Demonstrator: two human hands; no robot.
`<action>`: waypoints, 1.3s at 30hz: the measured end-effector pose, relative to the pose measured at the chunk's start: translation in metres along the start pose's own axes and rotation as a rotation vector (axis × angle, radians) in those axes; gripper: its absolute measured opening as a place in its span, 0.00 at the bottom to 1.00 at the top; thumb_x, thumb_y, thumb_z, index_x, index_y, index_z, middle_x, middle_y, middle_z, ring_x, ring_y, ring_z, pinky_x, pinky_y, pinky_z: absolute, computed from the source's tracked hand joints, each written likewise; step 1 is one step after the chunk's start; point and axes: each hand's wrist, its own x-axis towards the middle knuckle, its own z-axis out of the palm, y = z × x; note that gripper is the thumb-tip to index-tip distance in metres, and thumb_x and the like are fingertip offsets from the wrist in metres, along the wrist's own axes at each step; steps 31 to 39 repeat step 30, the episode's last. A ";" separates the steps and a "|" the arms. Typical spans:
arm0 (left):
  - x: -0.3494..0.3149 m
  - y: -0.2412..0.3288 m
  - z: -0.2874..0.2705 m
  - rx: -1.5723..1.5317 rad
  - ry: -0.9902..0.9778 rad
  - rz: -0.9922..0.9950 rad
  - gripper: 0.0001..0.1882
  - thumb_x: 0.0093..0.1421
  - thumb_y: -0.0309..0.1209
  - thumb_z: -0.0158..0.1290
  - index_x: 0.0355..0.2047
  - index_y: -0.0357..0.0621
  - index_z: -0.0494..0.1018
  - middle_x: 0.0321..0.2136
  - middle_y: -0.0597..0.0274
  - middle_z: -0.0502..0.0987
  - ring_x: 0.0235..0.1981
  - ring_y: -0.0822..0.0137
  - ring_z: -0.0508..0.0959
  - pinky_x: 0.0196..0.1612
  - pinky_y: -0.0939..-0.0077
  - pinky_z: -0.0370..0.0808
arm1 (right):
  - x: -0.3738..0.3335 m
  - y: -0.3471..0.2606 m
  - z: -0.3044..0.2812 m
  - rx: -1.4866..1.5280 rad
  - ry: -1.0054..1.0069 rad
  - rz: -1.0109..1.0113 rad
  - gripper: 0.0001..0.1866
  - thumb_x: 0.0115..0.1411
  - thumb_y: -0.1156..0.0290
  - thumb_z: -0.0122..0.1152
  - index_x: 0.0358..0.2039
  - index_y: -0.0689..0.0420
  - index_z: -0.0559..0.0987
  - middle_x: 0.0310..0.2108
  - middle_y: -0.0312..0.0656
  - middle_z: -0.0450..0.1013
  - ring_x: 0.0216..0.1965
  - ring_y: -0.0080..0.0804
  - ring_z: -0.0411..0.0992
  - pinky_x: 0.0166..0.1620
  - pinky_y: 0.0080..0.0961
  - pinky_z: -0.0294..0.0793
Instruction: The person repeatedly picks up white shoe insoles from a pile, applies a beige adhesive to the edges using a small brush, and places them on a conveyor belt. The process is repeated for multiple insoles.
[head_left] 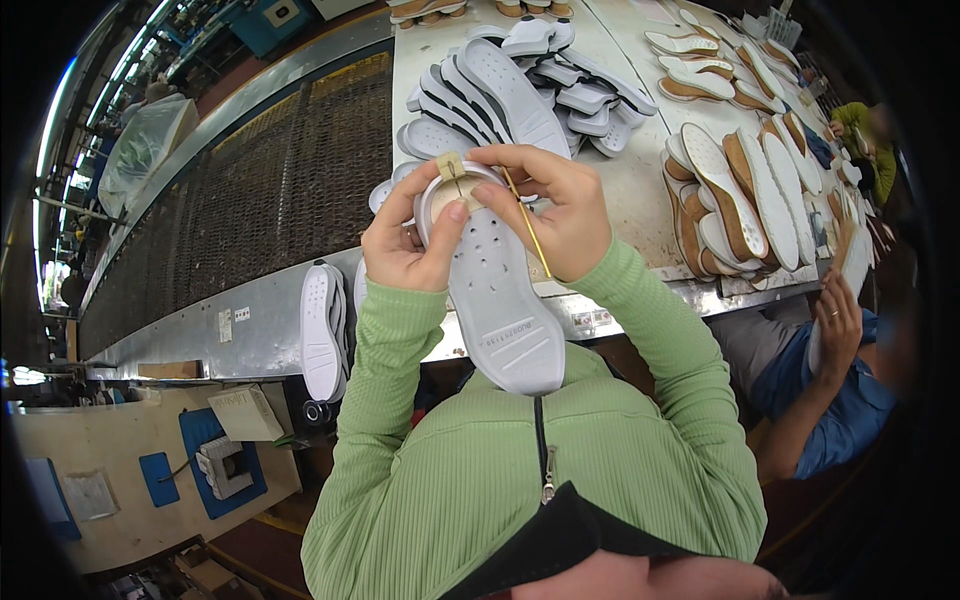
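Note:
A light grey shoe sole (505,310) with small holes hangs in front of my chest, its heel end up. My left hand (412,235) is closed on the left side of that end, thumb inside the rim. Against the heel's top edge sits a small beige template (449,170) with a dark line down its middle. My right hand (560,205) pinches the template and rim from the right, thumb pressed inside the heel. A thin yellow stick (534,236), perhaps a pencil, is tucked between its fingers.
On the white table (640,195) lies a heap of grey soles (505,90). Brown-and-white soles (740,190) are stacked to the right, near a co-worker's hand (838,325). A dark mesh conveyor (290,160) runs along the left. More grey soles (322,330) stand at the metal edge.

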 end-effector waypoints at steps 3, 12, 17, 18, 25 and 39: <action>0.001 0.001 0.001 -0.012 -0.014 0.001 0.18 0.60 0.25 0.55 0.50 0.35 0.70 0.41 0.58 0.77 0.39 0.74 0.77 0.39 0.83 0.76 | 0.002 -0.006 -0.005 -0.044 -0.009 -0.031 0.15 0.54 0.73 0.66 0.43 0.61 0.79 0.32 0.43 0.78 0.30 0.26 0.75 0.36 0.25 0.77; -0.002 0.014 0.009 0.001 0.018 0.026 0.18 0.58 0.23 0.54 0.49 0.36 0.70 0.39 0.58 0.78 0.37 0.75 0.77 0.39 0.81 0.75 | 0.022 -0.023 -0.017 -0.435 -0.012 -0.510 0.13 0.46 0.76 0.68 0.35 0.56 0.81 0.37 0.38 0.77 0.42 0.40 0.72 0.44 0.33 0.71; -0.007 0.023 0.006 0.011 -0.012 0.057 0.18 0.57 0.23 0.55 0.49 0.37 0.70 0.39 0.57 0.78 0.37 0.74 0.77 0.38 0.82 0.75 | 0.026 -0.041 -0.027 -0.378 -0.145 -0.452 0.13 0.50 0.79 0.65 0.38 0.59 0.81 0.37 0.40 0.78 0.42 0.40 0.72 0.45 0.33 0.71; -0.008 0.024 0.005 0.029 -0.021 0.074 0.18 0.57 0.23 0.55 0.49 0.37 0.70 0.39 0.57 0.78 0.37 0.74 0.77 0.37 0.82 0.75 | 0.027 -0.046 -0.030 -0.287 -0.121 -0.419 0.13 0.51 0.79 0.63 0.39 0.60 0.81 0.36 0.40 0.77 0.40 0.38 0.72 0.43 0.31 0.71; -0.019 0.038 0.002 0.035 -0.107 0.216 0.18 0.54 0.21 0.57 0.47 0.34 0.71 0.35 0.56 0.78 0.34 0.74 0.78 0.35 0.82 0.75 | 0.030 -0.087 -0.065 -0.047 -0.265 -0.260 0.14 0.57 0.80 0.55 0.45 0.68 0.78 0.28 0.42 0.74 0.29 0.25 0.68 0.31 0.20 0.65; -0.018 0.041 0.002 0.081 -0.137 0.335 0.19 0.53 0.19 0.57 0.46 0.34 0.72 0.34 0.55 0.79 0.33 0.69 0.80 0.35 0.81 0.75 | 0.027 -0.092 -0.064 0.231 -0.329 -0.069 0.17 0.57 0.75 0.59 0.48 0.67 0.77 0.30 0.43 0.73 0.31 0.26 0.68 0.33 0.19 0.66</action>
